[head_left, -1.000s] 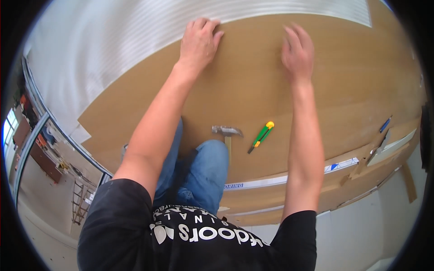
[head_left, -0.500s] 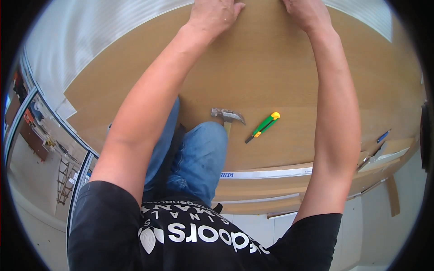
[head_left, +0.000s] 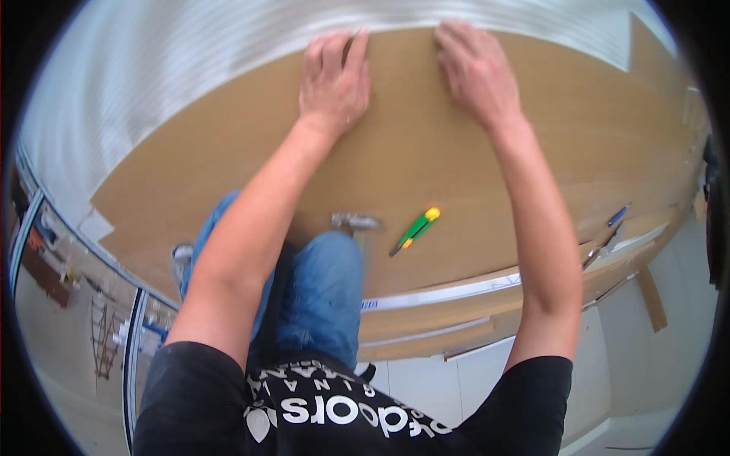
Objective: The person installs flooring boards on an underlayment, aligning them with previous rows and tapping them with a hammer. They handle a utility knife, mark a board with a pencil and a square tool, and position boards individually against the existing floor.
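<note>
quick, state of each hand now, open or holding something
Left hand: open, no tool seen in it, near the far edge of the brown board.
Right hand: open, likewise.

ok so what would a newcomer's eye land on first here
Probably the bright green-and-yellow utility knife, lying on the broad brown board to the right of the person's bent knee. Next come the left hand and right hand, set apart at the board's far edge, where a pale ribbed surface begins. The hammer lies just beyond the knee.
</note>
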A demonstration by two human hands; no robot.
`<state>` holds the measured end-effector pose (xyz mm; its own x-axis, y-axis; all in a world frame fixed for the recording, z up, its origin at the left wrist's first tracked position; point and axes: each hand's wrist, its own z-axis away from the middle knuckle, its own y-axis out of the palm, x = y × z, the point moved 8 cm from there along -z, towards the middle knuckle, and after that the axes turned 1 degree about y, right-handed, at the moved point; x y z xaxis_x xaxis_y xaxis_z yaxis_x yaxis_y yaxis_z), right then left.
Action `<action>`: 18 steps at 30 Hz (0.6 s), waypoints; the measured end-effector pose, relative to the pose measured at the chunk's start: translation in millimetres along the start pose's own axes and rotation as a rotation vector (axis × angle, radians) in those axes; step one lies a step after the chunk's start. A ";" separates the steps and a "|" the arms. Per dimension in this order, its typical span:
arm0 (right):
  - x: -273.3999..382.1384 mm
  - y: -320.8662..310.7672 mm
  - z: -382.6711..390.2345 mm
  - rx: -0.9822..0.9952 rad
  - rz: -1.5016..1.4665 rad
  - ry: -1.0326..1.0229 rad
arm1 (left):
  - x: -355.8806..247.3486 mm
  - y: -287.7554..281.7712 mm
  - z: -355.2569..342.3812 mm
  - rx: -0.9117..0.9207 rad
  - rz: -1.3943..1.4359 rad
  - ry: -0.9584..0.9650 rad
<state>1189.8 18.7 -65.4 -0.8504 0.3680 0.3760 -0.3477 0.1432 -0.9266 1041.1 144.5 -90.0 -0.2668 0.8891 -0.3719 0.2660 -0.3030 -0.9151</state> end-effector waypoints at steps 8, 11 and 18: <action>-137.4 -106.1 -9.4 -0.768 0.286 0.383 | -4.2 3.3 -11.3 0.068 0.039 -0.010; -145.4 -24.3 16.8 -0.396 0.263 0.670 | -10.2 4.8 -14.9 0.090 0.037 -0.016; -83.5 13.2 88.2 -0.196 0.174 0.794 | 8.0 -3.3 -8.1 0.087 -0.013 -0.076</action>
<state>1221.5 -91.1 -108.4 -0.3292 0.9270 0.1795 -0.1001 0.1548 -0.9829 1045.6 155.4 -88.6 -0.3404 0.8654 -0.3676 0.1814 -0.3232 -0.9288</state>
